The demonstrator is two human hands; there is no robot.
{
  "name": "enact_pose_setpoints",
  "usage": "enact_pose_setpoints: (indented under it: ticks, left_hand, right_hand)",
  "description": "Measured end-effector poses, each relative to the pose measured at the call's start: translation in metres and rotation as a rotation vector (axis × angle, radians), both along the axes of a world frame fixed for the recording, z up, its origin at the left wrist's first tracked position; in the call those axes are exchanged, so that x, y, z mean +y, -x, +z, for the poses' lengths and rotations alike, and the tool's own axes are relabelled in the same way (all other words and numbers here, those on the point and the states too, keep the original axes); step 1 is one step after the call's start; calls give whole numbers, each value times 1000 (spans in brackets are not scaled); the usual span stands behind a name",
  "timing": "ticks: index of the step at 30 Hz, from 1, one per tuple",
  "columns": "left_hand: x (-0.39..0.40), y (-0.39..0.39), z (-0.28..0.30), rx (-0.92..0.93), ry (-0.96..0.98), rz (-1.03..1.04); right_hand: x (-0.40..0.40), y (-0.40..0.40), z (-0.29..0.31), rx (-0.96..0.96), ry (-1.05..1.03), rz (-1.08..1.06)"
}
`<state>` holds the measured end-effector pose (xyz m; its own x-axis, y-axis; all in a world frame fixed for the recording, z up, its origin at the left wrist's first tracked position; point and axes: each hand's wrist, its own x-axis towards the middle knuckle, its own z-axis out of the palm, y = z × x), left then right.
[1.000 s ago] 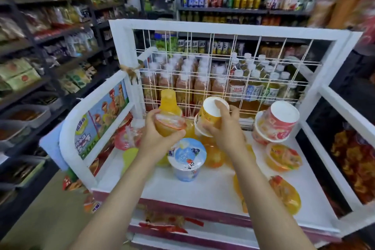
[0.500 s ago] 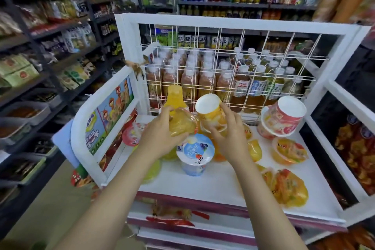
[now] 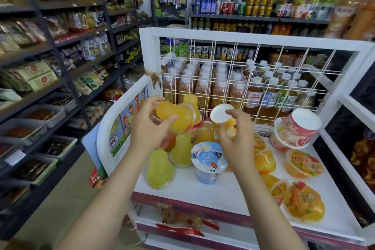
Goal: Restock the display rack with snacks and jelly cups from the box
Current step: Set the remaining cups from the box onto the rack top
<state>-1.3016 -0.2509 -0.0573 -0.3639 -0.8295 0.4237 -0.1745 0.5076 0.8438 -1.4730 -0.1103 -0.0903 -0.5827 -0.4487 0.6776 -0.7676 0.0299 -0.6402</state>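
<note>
My left hand point(image 3: 150, 128) grips an orange gourd-shaped jelly cup point(image 3: 178, 114), tilted on its side above the rack's back left corner. My right hand point(image 3: 236, 138) holds a yellow cup with a white base point(image 3: 221, 115), tilted over the pile. Below them, on the white display rack shelf point(image 3: 223, 191), stand a green jelly cup point(image 3: 159, 170), a yellow jelly cup point(image 3: 181, 153) and a blue-lidded cup point(image 3: 209, 160). Orange fruit jelly cups point(image 3: 304, 204) lie at the right. The box is out of view.
A red-and-white tub point(image 3: 298, 130) leans on stacked cups at the back right. A white wire grid point(image 3: 243, 79) closes the rack's back, with drink bottles point(image 3: 253, 95) behind it. Store shelves point(image 3: 50, 57) line the aisle at left. The rack's curved left side rail point(image 3: 113, 119) bounds the shelf.
Both hands rose and moved slightly apart. The left hand tipped the orange jelly cup sideways; the right hand's cup now shows its white base more. The camera shifted left.
</note>
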Motion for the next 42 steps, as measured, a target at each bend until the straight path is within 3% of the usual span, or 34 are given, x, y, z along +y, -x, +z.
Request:
enact_pose_setpoints:
  ticks: [6, 10, 14, 17, 20, 25, 32, 42]
  left_hand:
    - [-15, -21, 5, 146, -206, -105]
    - [-17, -32, 1, 211, -309, -226]
    - [-19, -40, -1, 152, -298, -270]
    - [-22, -45, -14, 80, -288, -186]
    - [-23, -46, -41, -132, -228, -99]
    - [-24, -42, -75, -384, -238, -159]
    - [-21, -47, -86, -280, -260, -226]
    - [-21, -48, -90, -253, -277, -238]
  right_hand:
    - [-53, -38, 36, -104, -311, 566]
    - [-77, -47, 40, -320, -297, 794]
    - [-91, -44, 37, -232, -332, 716]
    - [-100, -37, 38, -222, -295, 477]
    - [-109, -33, 42, -275, -256, 337]
    - [-140, -35, 33, -188, -287, 401]
    - [-170, -29, -4, -121, -389, 330]
    - [-184, -28, -16, -64, -342, 257]
